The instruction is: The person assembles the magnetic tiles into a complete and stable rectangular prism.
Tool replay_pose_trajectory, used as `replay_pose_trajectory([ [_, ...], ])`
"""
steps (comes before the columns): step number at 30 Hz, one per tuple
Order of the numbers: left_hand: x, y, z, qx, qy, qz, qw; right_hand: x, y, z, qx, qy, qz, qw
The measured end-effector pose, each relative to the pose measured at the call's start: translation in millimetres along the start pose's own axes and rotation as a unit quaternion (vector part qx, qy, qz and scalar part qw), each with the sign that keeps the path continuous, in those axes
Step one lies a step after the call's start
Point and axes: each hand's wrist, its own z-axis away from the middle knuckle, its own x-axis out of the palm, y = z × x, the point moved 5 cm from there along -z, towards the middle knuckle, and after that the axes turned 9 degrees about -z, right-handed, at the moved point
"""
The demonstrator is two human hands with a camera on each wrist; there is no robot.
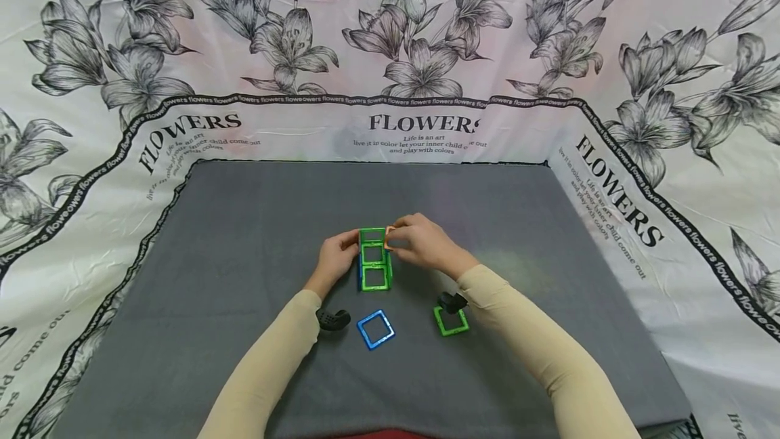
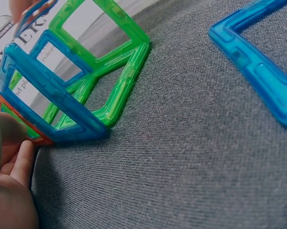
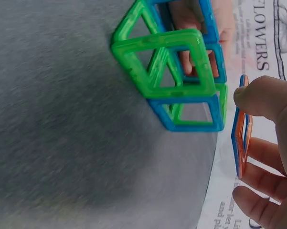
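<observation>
A hollow structure of square magnetic tiles (image 1: 374,265), green on top with blue sides, stands on the grey cloth. At its far left side is my left hand (image 1: 334,259), whose fingers grip the edge around an orange tile (image 2: 43,140). My right hand (image 1: 423,239) pinches a thin pair of orange and blue magnetic tiles (image 3: 239,133) between thumb and fingers, just off the structure's far right side. In the right wrist view, the left hand's fingers show behind the blue frames.
A loose blue square tile (image 1: 364,335) lies nearer the front. To its right, a loose green square tile (image 1: 453,332) is partly covered by the dark wrist camera (image 1: 452,301). White flower-printed cloth (image 1: 420,131) rises behind the grey table surface (image 1: 256,215).
</observation>
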Motion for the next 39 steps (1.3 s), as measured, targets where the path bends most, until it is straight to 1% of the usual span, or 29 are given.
replay_pose_trajectory([
  [3, 0.2, 0.3, -0.1, 0.001, -0.005, 0.004, 1.0, 2.7, -4.6, -10.7, 0.001, -0.013, 0.0, 1.0],
  [7, 0.2, 1.1, 0.2, -0.001, -0.013, 0.011, 0.9999, 7.9, -10.4, -22.5, -0.009, -0.032, -0.002, 0.999],
  [12, -0.8, 5.4, -0.1, 0.012, -0.016, 0.004, 0.9998, 14.0, -13.7, -31.0, -0.019, -0.051, 0.012, 0.998],
  [14, -0.9, 6.4, -0.5, 0.016, -0.017, 0.004, 0.9997, 15.4, -14.5, -33.2, -0.017, -0.056, 0.013, 0.998],
  [18, -0.4, 6.2, -1.6, 0.017, -0.021, 0.01, 0.9996, 15.7, -16.7, -36.0, -0.02, -0.052, 0.012, 0.998],
  [24, -1.0, 5.3, -2.4, 0.021, -0.018, 0.011, 0.9996, 16.6, -19.1, -38.5, -0.029, -0.048, 0.017, 0.998],
  [29, -1.3, 3.8, -2.0, 0.012, -0.021, 0.005, 0.9997, 18.2, -19.9, -40.5, -0.03, -0.052, 0.015, 0.998],
  [32, -1.0, 2.5, -2.3, 0.006, -0.021, 0.005, 0.9997, 19.4, -19.8, -41.3, -0.026, -0.057, 0.014, 0.998],
  [39, -1.3, 1.3, -2.4, 0.005, -0.02, 0.01, 0.9997, 23.6, -16.3, -43.6, -0.005, -0.076, 0.008, 0.997],
])
